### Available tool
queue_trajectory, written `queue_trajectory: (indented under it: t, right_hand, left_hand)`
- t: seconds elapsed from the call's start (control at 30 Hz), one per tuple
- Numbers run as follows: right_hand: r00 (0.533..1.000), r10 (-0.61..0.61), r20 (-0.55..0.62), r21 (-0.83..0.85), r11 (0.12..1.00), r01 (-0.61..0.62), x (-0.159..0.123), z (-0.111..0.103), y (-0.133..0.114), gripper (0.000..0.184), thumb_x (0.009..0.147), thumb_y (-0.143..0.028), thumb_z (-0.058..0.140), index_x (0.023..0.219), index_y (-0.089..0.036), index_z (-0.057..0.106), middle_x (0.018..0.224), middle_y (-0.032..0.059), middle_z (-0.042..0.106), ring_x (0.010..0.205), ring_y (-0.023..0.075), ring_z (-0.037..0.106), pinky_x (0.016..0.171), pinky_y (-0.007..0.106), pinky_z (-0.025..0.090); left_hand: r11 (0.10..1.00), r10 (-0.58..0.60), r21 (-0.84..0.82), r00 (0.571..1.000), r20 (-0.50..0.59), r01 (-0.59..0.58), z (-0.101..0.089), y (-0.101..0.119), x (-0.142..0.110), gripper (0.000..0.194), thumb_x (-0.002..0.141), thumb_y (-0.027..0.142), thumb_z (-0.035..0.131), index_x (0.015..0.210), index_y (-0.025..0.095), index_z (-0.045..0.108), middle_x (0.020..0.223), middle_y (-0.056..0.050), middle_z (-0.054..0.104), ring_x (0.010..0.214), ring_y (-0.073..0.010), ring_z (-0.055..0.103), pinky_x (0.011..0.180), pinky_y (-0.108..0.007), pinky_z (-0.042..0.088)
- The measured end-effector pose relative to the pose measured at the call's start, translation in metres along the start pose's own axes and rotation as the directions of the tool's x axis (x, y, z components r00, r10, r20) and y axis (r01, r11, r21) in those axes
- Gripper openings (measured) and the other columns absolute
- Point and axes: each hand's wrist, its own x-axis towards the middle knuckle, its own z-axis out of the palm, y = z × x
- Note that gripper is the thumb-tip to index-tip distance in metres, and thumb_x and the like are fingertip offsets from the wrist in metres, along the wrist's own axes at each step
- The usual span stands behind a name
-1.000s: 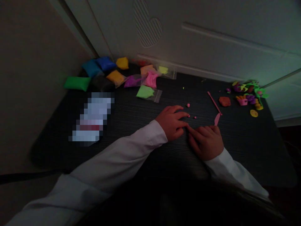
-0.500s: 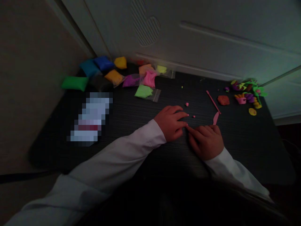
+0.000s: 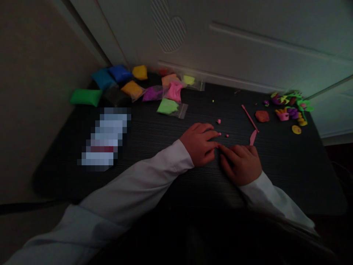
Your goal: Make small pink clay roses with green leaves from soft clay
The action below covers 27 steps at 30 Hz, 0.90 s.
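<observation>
My left hand (image 3: 199, 144) lies low over the dark tabletop, fingers stretched out and apart. Beside its index fingertip is a tiny pink clay bit (image 3: 220, 134). My right hand (image 3: 242, 163) reaches in from the right, index finger pointing left and thumb apart, other fingers bent. Its index fingertip touches another speck of pink clay (image 3: 218, 146) at a left fingertip. Two more pink clay pieces, a lump (image 3: 218, 121) and a small ball (image 3: 227, 135), lie just beyond. A pink plastic knife (image 3: 253, 137) shows past my right knuckles; its lower end is hidden there.
Bags of coloured clay, such as a light green one (image 3: 167, 106), are grouped at back left near a blurred-out phone-like object (image 3: 103, 138). A pink stick tool (image 3: 250, 118), a red clay slab (image 3: 261, 116) and small clay figures (image 3: 292, 108) lie right. A white panel (image 3: 242, 59) bounds the back.
Both hands hold nearly the same pose, with the right index finger shifted very slightly at the pink speck. The whole view has moved a little.
</observation>
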Motion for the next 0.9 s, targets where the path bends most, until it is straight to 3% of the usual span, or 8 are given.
queue_trajectory:
  t: [0.37, 0.6, 0.9]
  right_hand:
    - [0.998, 0.035, 0.046, 0.028, 0.999, -0.036, 0.0027, 0.0000, 0.0000, 0.034, 0.079, -0.033, 0.039, 0.109, -0.023, 0.051, 0.080, 0.0038, 0.056, 0.077, 0.0178, 0.048, 0.072, 0.033, 0.025]
    - [0.999, 0.047, -0.017, 0.055, 0.997, -0.046, 0.0016, 0.0006, 0.0013, 0.034, 0.078, -0.030, 0.041, 0.108, -0.019, 0.052, 0.080, 0.0044, 0.056, 0.075, 0.0171, 0.048, 0.072, 0.033, 0.025]
    - [0.999, 0.054, -0.003, 0.051, 0.997, -0.054, 0.0018, 0.0001, 0.0004, 0.032, 0.078, -0.029, 0.041, 0.105, -0.019, 0.054, 0.077, 0.0042, 0.056, 0.074, 0.0168, 0.048, 0.071, 0.033, 0.025]
  left_hand:
    - [1.000, 0.007, 0.012, 0.998, 0.055, -0.008, -0.0001, 0.0007, 0.0004, 0.024, 0.071, 0.028, 0.045, 0.085, 0.022, 0.064, 0.103, -0.002, 0.058, 0.101, -0.0247, 0.042, 0.080, -0.041, 0.034]
    - [1.000, 0.026, 0.009, 0.996, 0.087, -0.027, -0.0037, 0.0001, 0.0001, 0.027, 0.074, 0.028, 0.042, 0.092, 0.022, 0.061, 0.104, -0.004, 0.057, 0.100, -0.0238, 0.042, 0.079, -0.041, 0.035]
    - [1.000, 0.018, 0.004, 0.993, 0.118, -0.019, -0.0077, 0.0007, 0.0001, 0.029, 0.074, 0.027, 0.042, 0.097, 0.020, 0.059, 0.107, -0.005, 0.055, 0.102, -0.0238, 0.041, 0.080, -0.040, 0.035]
